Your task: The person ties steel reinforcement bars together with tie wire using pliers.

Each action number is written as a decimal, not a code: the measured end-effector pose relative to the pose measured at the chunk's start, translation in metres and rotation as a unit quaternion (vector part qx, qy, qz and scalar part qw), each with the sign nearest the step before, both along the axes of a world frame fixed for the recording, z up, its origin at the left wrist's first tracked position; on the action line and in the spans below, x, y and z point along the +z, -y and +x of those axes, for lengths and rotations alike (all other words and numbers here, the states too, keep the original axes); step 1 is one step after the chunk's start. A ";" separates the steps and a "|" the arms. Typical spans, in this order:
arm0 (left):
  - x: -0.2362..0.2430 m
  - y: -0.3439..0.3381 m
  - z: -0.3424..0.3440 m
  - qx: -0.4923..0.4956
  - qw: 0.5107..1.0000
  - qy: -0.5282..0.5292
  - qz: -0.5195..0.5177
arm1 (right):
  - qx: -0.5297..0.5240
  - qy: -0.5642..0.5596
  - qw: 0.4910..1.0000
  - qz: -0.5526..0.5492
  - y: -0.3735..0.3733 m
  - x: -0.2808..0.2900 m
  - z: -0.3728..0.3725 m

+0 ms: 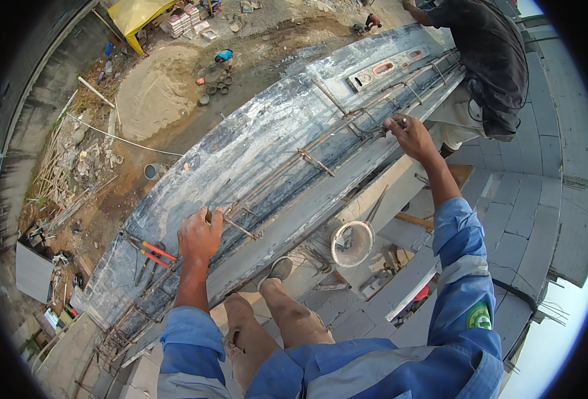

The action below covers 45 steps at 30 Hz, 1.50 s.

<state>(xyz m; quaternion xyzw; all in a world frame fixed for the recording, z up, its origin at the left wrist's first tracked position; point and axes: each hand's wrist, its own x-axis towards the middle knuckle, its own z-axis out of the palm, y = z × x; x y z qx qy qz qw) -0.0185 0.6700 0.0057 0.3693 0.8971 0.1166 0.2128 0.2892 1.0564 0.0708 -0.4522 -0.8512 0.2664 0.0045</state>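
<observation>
A long rebar cage of rusty steel bars lies inside a grey channel along the top of a block wall. My left hand is closed around the bars near the lower end. My right hand grips the bars farther up the wall. Both arms wear blue sleeves. I look down past my knees from a high spot.
Red-handled pliers lie on the wall top at left. A spirit level rests at the far end, next to another person in dark clothes. A white bucket stands below on grey blocks. Far below lies a dirt yard with rubble.
</observation>
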 end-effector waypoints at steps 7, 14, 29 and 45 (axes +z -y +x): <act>-0.002 0.002 0.001 -0.014 1.000 -0.014 -0.003 | -0.005 -0.009 1.000 0.004 -0.002 -0.012 0.004; -0.004 0.002 -0.001 -0.008 1.000 -0.014 0.003 | -0.022 -0.013 0.999 0.020 -0.002 -0.022 0.007; -0.022 0.015 -0.008 -0.062 0.996 -0.057 0.023 | -0.129 -0.066 0.989 0.039 0.012 -0.041 0.006; -0.023 0.013 -0.005 -0.040 0.997 -0.054 0.034 | -0.141 -0.026 0.983 0.115 0.027 -0.053 -0.001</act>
